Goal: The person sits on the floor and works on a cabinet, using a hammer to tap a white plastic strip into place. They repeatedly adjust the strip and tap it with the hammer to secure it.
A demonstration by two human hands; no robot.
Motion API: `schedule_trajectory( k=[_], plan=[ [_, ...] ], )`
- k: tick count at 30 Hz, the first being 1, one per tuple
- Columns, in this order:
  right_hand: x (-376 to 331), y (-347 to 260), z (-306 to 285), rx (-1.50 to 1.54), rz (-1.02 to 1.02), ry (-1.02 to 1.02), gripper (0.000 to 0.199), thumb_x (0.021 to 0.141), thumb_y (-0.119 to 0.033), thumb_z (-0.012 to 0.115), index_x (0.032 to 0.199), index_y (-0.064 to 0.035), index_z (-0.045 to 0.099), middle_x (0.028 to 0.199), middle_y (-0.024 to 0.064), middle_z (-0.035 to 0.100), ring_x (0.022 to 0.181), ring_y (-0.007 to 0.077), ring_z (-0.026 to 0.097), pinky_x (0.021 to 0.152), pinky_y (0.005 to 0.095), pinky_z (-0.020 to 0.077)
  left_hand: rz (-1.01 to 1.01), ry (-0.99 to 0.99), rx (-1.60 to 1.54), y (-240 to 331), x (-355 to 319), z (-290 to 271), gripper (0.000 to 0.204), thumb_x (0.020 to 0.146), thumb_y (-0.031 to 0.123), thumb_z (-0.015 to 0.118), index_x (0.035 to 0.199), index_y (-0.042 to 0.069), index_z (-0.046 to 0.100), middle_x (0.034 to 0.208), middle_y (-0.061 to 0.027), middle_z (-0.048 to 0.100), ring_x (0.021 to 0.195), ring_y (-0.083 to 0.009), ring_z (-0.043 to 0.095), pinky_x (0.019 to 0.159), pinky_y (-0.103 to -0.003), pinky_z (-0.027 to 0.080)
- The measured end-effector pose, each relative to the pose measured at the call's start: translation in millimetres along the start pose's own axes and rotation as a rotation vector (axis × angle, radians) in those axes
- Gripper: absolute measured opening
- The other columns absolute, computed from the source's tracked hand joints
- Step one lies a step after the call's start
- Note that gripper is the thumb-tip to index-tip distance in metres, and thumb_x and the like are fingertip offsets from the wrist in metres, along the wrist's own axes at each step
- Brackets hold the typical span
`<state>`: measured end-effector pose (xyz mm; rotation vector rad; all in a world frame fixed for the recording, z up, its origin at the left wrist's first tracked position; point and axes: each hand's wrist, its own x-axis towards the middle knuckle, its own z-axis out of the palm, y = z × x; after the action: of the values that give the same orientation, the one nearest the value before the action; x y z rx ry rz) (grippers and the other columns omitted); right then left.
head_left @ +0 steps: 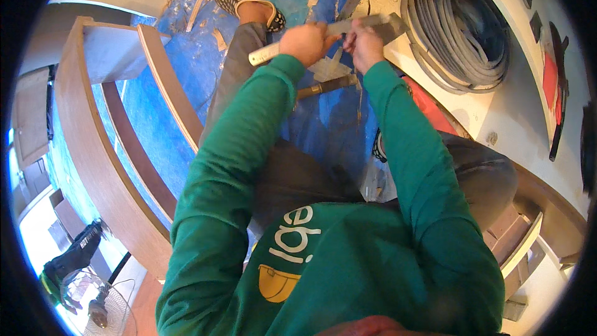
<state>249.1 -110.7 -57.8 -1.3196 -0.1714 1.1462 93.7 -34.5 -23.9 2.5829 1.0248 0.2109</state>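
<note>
My left hand [303, 43] is closed around a long pale wooden strip [264, 54] that slants up to the right. Its far end, past my right hand, looks broader and greyish. Close beside it, my right hand [365, 45] has its fingers curled in a pinch just under the strip. A thin, pale, pointed piece [337, 57] shows below those fingers, too small to name. Beneath my hands, a tool with a brown handle [311, 91] lies on the blue-covered floor, next to a pale scrap [329, 70].
A large coil of grey hose or cable [460, 31] sits at the far right, near red items [429, 106]. On the left stands a wooden frame [93, 155] with slats. Scraps litter the blue floor covering [186, 56]. A fan [99, 298] is at lower left.
</note>
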Motion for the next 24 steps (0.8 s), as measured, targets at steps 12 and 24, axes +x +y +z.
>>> schedule_trajectory(
  k=[12, 24],
  plan=[
    [-105.1, -149.8, 64.9, -0.208, -0.653, -0.126, 0.035, 0.105, -0.034, 0.059, 0.088, -0.0043, 0.061, 0.069, 0.0038, 0.060, 0.064, 0.0126, 0.055, 0.061, 0.0275, 0.0436, 0.232, 0.509, -0.097, 48.7, -3.5, -147.3, 0.047, 0.085, 0.052, 0.075, 0.088, 0.006, 0.067, 0.075, -0.0170, 0.066, 0.065, -0.0375, 0.065, 0.055, -0.046, 0.050],
    [-135.4, -240.6, 120.2, -0.047, -0.783, -0.317, 0.027, 0.105, -0.028, 0.058, 0.091, -0.0062, 0.059, 0.070, 0.0017, 0.057, 0.059, 0.0100, 0.051, 0.054, 0.0237, 0.0419, 0.261, 0.600, -0.046, 89.2, 6.5, -280.0, 0.044, 0.089, 0.038, 0.076, 0.075, -0.002, 0.063, 0.060, -0.0208, 0.059, 0.051, -0.0327, 0.059, 0.050, -0.044, 0.046]
  ],
)
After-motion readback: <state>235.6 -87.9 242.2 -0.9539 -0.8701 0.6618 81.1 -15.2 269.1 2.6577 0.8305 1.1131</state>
